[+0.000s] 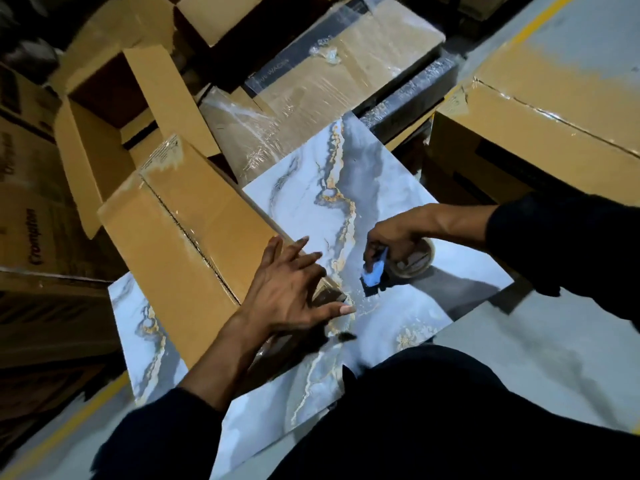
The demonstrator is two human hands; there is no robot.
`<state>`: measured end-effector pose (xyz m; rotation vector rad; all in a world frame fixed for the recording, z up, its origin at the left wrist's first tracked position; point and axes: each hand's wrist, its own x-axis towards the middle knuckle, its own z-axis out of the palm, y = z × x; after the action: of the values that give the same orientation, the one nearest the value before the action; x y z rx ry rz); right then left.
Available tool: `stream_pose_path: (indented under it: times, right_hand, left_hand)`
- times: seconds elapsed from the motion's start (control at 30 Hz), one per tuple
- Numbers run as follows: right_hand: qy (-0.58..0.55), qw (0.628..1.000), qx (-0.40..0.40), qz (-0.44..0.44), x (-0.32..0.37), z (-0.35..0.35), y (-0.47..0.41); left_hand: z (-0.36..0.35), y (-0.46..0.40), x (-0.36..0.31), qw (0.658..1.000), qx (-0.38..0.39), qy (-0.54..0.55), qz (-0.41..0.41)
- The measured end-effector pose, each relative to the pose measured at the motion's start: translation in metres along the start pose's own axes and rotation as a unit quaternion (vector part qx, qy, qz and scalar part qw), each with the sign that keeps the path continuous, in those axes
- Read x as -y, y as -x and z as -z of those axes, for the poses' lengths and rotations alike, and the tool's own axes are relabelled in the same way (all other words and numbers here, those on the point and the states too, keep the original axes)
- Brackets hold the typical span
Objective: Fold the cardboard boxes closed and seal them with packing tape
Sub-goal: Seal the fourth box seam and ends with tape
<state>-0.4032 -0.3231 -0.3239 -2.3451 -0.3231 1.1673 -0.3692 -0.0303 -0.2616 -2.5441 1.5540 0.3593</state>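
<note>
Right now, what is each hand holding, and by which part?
The right hand grips the tape dispenser from above, by its top. The left hand holds nothing; its spread fingers rest on the box.

My left hand (294, 289) hides the box's (180, 237) near corner; the tape roll (414, 259), lower right of centre, is half-hidden, its blue tool (374, 271) blurred.

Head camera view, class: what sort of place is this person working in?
Probably a warehouse or packing area. Taped cardboard boxes and open ones crowd the concrete floor with its yellow line, and the right hand holds a tape dispenser.
</note>
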Motion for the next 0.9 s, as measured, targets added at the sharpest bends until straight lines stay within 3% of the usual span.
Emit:
stream_pose_path:
  times: [0.13,0.27,0.33,0.4,0.5,0.57,0.7,0.9]
  right_hand:
    - [0.004,0.999,0.043,0.006,-0.008,0.0,-0.051]
    - [-0.019,1.0,-0.015,0.004,-0.033,-0.006,-0.082]
    - [-0.045,0.998,-0.045,-0.007,-0.03,-0.006,-0.081]
    - [-0.044,0.995,-0.083,-0.017,-0.026,-0.007,-0.072]
    - [0.025,0.983,-0.18,-0.024,-0.022,-0.018,-0.064]
    - [0.027,0.96,-0.277,0.017,-0.012,-0.039,-0.065]
    - [-0.157,0.897,-0.397,0.117,0.041,-0.094,-0.062]
    - [-0.317,0.783,-0.529,0.08,0.134,-0.167,-0.066]
  left_hand:
    - [0.004,-0.03,0.003,0.993,0.099,-0.038,-0.057]
    - [0.007,-0.044,0.005,0.987,0.144,0.021,-0.067]
    - [0.005,-0.043,0.009,0.985,0.116,0.115,-0.046]
    - [0.003,-0.037,0.013,0.978,0.042,0.203,-0.014]
    - [-0.003,-0.024,0.021,0.966,-0.059,0.251,0.032]
    - [-0.008,-0.017,0.026,0.963,-0.083,0.252,0.037]
    - [-0.024,-0.004,0.033,0.964,-0.066,0.258,0.004]
    - [-0.031,-0.003,0.04,0.955,-0.066,0.286,-0.033]
